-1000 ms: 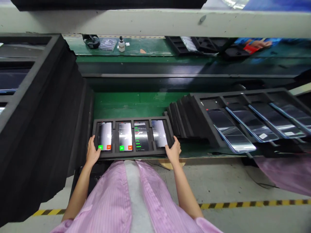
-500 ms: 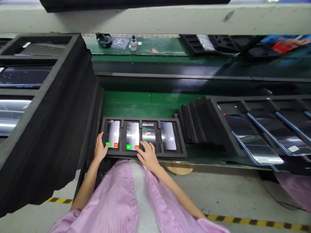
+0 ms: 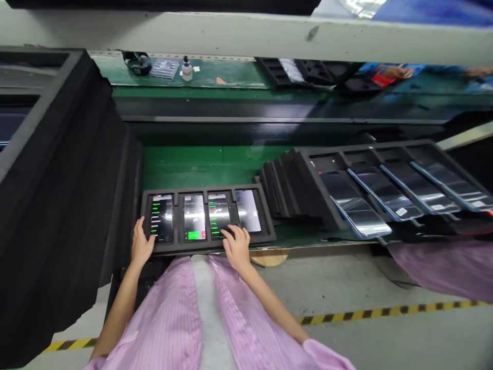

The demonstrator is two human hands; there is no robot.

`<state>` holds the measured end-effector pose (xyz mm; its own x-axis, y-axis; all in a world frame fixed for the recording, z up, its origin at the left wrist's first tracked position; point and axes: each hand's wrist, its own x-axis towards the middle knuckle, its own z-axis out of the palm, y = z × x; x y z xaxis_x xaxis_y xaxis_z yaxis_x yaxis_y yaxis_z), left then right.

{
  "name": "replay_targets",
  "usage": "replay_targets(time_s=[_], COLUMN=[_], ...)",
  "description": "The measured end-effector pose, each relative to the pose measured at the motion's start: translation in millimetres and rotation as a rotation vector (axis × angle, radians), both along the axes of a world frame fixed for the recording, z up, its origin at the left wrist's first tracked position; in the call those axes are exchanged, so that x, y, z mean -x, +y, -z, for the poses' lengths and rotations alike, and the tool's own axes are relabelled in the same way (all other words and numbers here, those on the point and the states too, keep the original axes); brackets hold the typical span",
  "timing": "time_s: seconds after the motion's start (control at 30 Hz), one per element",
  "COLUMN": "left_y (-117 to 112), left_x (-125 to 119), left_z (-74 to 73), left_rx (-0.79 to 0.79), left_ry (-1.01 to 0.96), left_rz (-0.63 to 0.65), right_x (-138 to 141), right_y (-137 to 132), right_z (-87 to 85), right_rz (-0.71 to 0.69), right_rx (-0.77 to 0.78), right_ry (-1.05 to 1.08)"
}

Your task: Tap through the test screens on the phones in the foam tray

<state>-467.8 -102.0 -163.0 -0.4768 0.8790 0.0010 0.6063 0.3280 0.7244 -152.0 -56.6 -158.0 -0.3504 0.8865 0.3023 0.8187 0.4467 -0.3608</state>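
A black foam tray [image 3: 208, 243] lies at the near edge of the green bench and holds several lit phones side by side. My left hand [image 3: 140, 247] rests on the tray's left end, fingers spread, its thumb by the leftmost phone [image 3: 162, 217], whose screen shows a list of green lines. My right hand [image 3: 236, 244] lies over the tray's front rail, fingers stretched onto the bottom of the third phone [image 3: 218, 215]. The second phone [image 3: 194, 217] shows a green and a red button. The rightmost phone [image 3: 247, 210] has a pale screen.
A tall stack of black foam trays [image 3: 57, 195] stands close on my left. To the right a fanned pile of trays [image 3: 308, 190] carries more phones [image 3: 356, 208]. A conveyor [image 3: 269, 110] runs behind. A small bottle [image 3: 187, 69] sits on the far bench.
My right hand went from the tray's right end to the third phone's lower edge. The leftmost phone's screen switched from green and orange buttons to a green list. My left hand stayed put.
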Motion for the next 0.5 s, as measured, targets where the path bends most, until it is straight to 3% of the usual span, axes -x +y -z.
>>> replay_targets(time_s=[0.2, 0.5], left_y=[2, 3], left_x=[-2, -1], left_z=[-0.4, 1.9], left_rx=[0.026, 0.004], left_ry=[0.029, 0.023], left_rz=[-0.005, -0.003], right_x=[-46, -56], right_y=[2, 10], right_z=[17.0, 16.4], right_rz=[0.367, 0.363], right_rx=[-0.004, 0.076], right_ry=[0.018, -0.092])
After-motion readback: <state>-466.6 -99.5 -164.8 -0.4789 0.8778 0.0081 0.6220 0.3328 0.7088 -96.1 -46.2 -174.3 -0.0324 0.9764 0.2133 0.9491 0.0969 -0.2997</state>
